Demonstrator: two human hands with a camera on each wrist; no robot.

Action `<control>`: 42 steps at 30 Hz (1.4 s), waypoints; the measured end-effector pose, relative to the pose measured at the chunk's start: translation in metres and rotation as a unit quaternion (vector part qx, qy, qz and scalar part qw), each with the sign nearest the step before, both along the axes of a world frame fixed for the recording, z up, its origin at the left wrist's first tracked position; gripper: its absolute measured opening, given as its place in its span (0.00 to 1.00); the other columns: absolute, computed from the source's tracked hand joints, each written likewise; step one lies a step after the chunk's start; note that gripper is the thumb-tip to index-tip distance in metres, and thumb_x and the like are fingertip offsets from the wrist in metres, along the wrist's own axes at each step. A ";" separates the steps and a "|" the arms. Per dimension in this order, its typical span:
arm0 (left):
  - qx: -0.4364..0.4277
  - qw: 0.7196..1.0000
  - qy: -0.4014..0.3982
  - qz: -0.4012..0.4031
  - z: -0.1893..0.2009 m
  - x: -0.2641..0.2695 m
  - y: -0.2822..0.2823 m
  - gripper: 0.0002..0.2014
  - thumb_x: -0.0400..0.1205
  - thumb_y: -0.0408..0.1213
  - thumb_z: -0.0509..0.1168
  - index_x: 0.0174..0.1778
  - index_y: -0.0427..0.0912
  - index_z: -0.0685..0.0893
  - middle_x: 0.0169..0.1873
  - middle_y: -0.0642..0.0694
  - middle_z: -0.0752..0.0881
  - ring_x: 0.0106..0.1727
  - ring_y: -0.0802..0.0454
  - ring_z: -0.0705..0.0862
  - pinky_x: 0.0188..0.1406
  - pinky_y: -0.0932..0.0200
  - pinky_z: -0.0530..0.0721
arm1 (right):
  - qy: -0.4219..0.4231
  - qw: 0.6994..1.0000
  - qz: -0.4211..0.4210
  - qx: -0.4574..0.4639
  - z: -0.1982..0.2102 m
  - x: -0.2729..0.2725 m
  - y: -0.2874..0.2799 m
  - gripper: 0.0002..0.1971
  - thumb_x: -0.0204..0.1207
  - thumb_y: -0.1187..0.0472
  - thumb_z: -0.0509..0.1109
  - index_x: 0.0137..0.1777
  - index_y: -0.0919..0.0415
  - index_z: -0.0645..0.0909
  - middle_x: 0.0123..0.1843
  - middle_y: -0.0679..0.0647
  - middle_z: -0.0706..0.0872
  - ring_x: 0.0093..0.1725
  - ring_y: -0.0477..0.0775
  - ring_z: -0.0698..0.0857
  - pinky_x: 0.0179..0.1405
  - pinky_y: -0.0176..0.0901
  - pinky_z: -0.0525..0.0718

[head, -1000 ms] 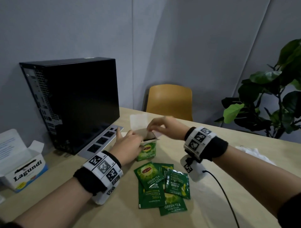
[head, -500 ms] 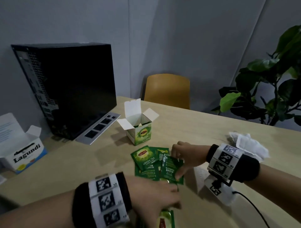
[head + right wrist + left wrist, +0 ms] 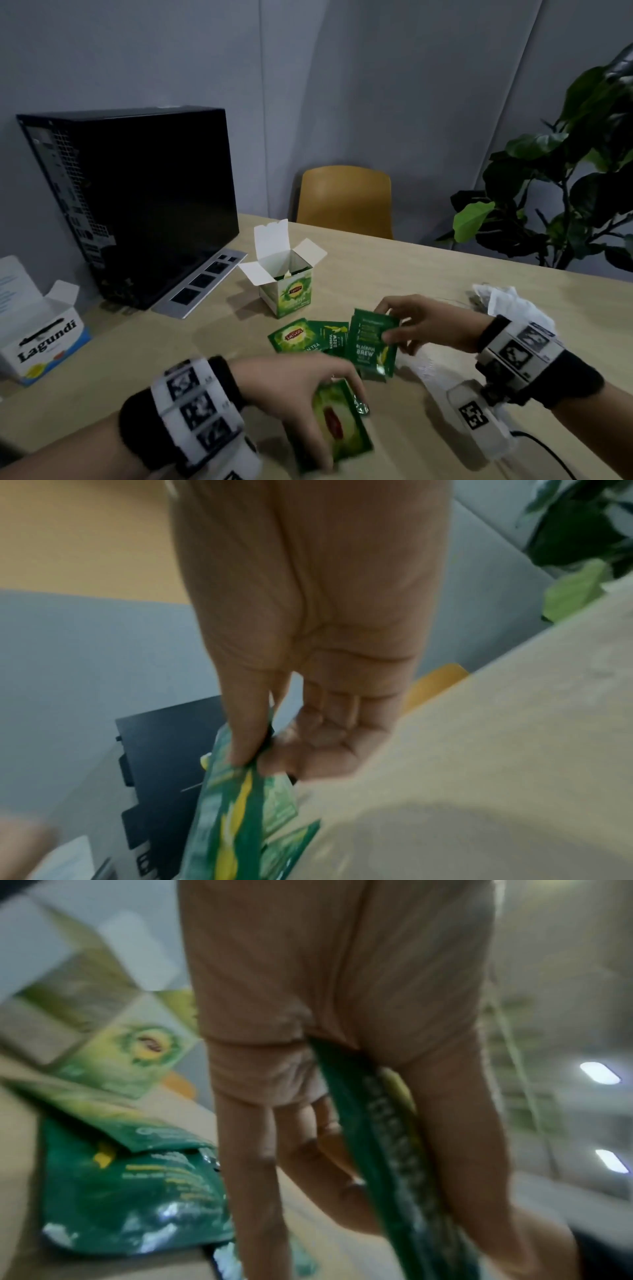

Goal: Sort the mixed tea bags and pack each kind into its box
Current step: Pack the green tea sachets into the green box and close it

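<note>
A: Where are the tea bags, and how are they held?

B: One sachet, near the front edge of the table, is pinched between the thumb and fingers of the left hand; its picture face is turned up. A second sachet is gripped at its upper edge by the right hand and raised over the loose pile in the middle of the table.

A: Which way are they pointed?

B: The right-hand sachet is held nearly upright, long axis top to bottom, printed face toward the wearer. The left-hand one is tilted, its long axis running from the fingers toward the front edge. Blur prevents a finer reading.

A: What could go wrong?

B: The sachets look alike in green, so a kind could be misjudged and packed wrongly. The open green box, set toward the far edge, is light; it could be tipped or a flap folded in if a sachet is pushed in crosswise. The white box at the left edge may be meant for the other kind.
</note>
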State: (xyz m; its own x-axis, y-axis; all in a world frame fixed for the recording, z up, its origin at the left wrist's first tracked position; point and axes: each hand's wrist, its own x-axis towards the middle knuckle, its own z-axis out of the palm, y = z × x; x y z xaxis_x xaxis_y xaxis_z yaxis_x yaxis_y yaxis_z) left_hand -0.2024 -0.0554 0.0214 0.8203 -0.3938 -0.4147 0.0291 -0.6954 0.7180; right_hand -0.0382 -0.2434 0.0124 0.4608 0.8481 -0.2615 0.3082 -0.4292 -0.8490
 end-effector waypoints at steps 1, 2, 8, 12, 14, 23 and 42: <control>-0.068 0.996 0.021 0.061 -0.001 0.004 0.009 0.27 0.67 0.30 0.78 0.59 0.55 0.79 0.59 0.54 0.83 0.56 0.59 0.83 0.53 0.64 0.85 | -0.033 0.998 -0.022 0.047 0.005 0.000 -0.002 0.06 0.74 0.68 0.70 0.49 0.58 0.80 0.45 0.57 0.87 0.34 0.48 0.84 0.35 0.40 0.85; -0.136 0.983 0.033 0.123 0.000 0.007 0.016 0.26 0.67 0.25 0.77 0.58 0.51 0.80 0.57 0.50 0.85 0.54 0.56 0.86 0.53 0.59 0.86 | -0.075 0.991 -0.046 0.102 0.011 -0.001 -0.003 0.07 0.73 0.70 0.70 0.47 0.59 0.80 0.43 0.58 0.87 0.34 0.48 0.84 0.37 0.40 0.85; -0.394 0.881 0.140 0.221 -0.015 0.021 0.028 0.37 0.56 0.30 0.83 0.63 0.39 0.80 0.54 0.37 0.86 0.55 0.40 0.85 0.57 0.41 0.82 | -0.098 0.930 -0.041 0.351 0.037 -0.015 0.010 0.04 0.64 0.73 0.73 0.37 0.67 0.82 0.41 0.56 0.90 0.43 0.50 0.88 0.44 0.40 0.87; -0.497 0.842 0.132 0.162 -0.021 0.021 0.026 0.38 0.63 0.43 0.81 0.69 0.39 0.77 0.63 0.34 0.77 0.64 0.37 0.76 0.72 0.35 0.62 | 0.010 0.942 0.036 0.333 0.029 -0.023 0.030 0.07 0.65 0.78 0.71 0.32 0.67 0.82 0.42 0.56 0.91 0.43 0.50 0.89 0.40 0.38 0.88; -0.515 0.831 0.150 0.143 -0.022 0.023 0.024 0.50 0.61 0.56 0.78 0.75 0.37 0.69 0.70 0.30 0.70 0.72 0.30 0.65 0.70 0.34 0.61 | 0.014 0.953 0.075 0.293 0.026 -0.024 0.039 0.14 0.68 0.81 0.69 0.31 0.62 0.83 0.44 0.55 0.90 0.45 0.48 0.88 0.42 0.36 0.87; -0.504 0.816 0.110 0.262 -0.028 0.028 0.027 0.30 0.69 0.24 0.73 0.68 0.39 0.75 0.54 0.31 0.86 0.50 0.37 0.87 0.45 0.42 0.89 | -0.050 0.986 -0.037 0.155 0.025 -0.022 0.055 0.11 0.82 0.68 0.59 0.51 0.52 0.80 0.53 0.52 0.82 0.48 0.48 0.81 0.47 0.46 0.85; -0.558 0.770 0.117 0.285 -0.019 0.030 0.029 0.21 0.73 0.16 0.63 0.61 0.34 0.74 0.46 0.28 0.89 0.49 0.30 0.88 0.37 0.40 0.89 | -0.007 0.977 -0.139 0.164 0.020 -0.048 0.063 0.05 0.84 0.62 0.56 0.50 0.64 0.71 0.41 0.56 0.82 0.31 0.48 0.79 0.29 0.40 0.78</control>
